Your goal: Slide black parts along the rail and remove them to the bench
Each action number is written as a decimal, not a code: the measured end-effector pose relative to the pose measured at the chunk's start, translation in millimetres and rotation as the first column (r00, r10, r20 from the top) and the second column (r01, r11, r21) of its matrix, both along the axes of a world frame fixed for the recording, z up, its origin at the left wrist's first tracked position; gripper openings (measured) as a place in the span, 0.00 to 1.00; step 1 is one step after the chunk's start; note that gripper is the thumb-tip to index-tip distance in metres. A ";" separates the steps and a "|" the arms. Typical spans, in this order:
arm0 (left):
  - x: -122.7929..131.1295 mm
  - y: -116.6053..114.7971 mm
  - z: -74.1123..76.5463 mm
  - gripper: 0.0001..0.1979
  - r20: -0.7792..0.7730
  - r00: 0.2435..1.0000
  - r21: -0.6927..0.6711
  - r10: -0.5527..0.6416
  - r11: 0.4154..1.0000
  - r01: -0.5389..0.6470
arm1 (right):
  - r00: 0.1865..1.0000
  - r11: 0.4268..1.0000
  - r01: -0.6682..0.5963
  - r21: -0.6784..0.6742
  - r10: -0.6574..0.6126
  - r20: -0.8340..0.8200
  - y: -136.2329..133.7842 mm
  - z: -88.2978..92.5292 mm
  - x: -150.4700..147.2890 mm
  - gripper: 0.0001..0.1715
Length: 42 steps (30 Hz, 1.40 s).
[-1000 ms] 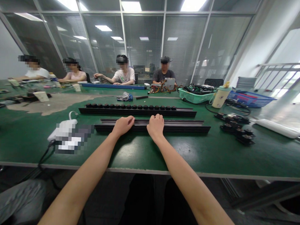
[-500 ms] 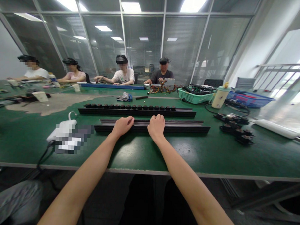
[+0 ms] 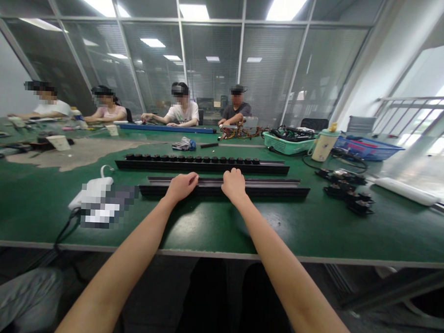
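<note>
Across the green tabletop point(image 3: 314, 234), the left hand point(image 3: 182, 187) and right hand point(image 3: 235, 183) sit well apart, each curled over the far edge of a black metal rail point(image 3: 272, 191), which hides the ends of the digits. Just beyond lies a second rail point(image 3: 202, 167) carrying a row of black knobs point(image 3: 193, 159). To the left, a pixelated patch point(image 3: 106, 205) obscures an unidentifiable item with a white cable point(image 3: 104, 170). To the right lie black fittings point(image 3: 344, 191); a green basket point(image 3: 287, 142) and a tumbler point(image 3: 323, 147) stand farther off.
</note>
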State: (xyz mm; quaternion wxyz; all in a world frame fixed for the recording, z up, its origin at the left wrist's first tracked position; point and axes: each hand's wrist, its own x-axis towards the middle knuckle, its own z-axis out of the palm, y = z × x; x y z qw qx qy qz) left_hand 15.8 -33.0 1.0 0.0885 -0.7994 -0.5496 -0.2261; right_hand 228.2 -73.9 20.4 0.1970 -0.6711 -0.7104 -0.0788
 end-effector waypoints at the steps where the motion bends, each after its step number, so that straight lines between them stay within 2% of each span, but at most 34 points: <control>1: -0.2 -0.3 0.0 0.22 0.001 1.000 0.000 0.000 1.000 0.000 | 1.000 1.000 -0.012 -0.020 0.012 0.005 2.1 3.1 2.9 0.17; 4: -1.0 -0.5 -0.2 0.22 0.007 1.000 -0.004 -0.003 1.000 0.003 | 0.994 0.992 -0.103 -0.069 0.105 0.027 10.5 10.7 18.9 0.14; 7: -2.1 0.1 -0.8 0.21 0.010 1.000 -0.010 -0.002 1.000 0.002 | 0.957 0.951 -0.290 -0.107 0.289 -0.023 18.8 10.8 41.6 0.09; 10: -3.0 0.6 -1.1 0.21 0.010 1.000 -0.016 0.000 1.000 0.001 | 0.902 0.903 -0.428 -0.037 0.424 -0.086 22.8 0.0 59.4 0.11; 13: -3.2 0.9 -1.4 0.21 0.002 1.000 -0.015 -0.003 1.000 0.003 | 0.858 0.869 -0.485 0.099 0.495 -0.136 22.4 -17.8 65.6 0.12; 16: -3.3 1.8 -2.4 0.21 0.000 1.000 -0.008 -0.006 1.000 0.006 | 0.842 0.860 -0.469 0.200 0.503 -0.193 20.6 -32.9 64.0 0.15; 20: -3.7 3.3 -3.9 0.21 0.012 1.000 -0.006 -0.003 1.000 0.003 | 0.852 0.875 -0.430 0.222 0.475 -0.221 17.7 -40.8 60.0 0.17; 42: 0.1 0.0 -0.8 0.21 0.008 1.000 -0.017 0.010 1.000 -0.009 | 0.918 0.944 -0.278 0.179 0.316 -0.241 3.5 -36.4 51.8 0.19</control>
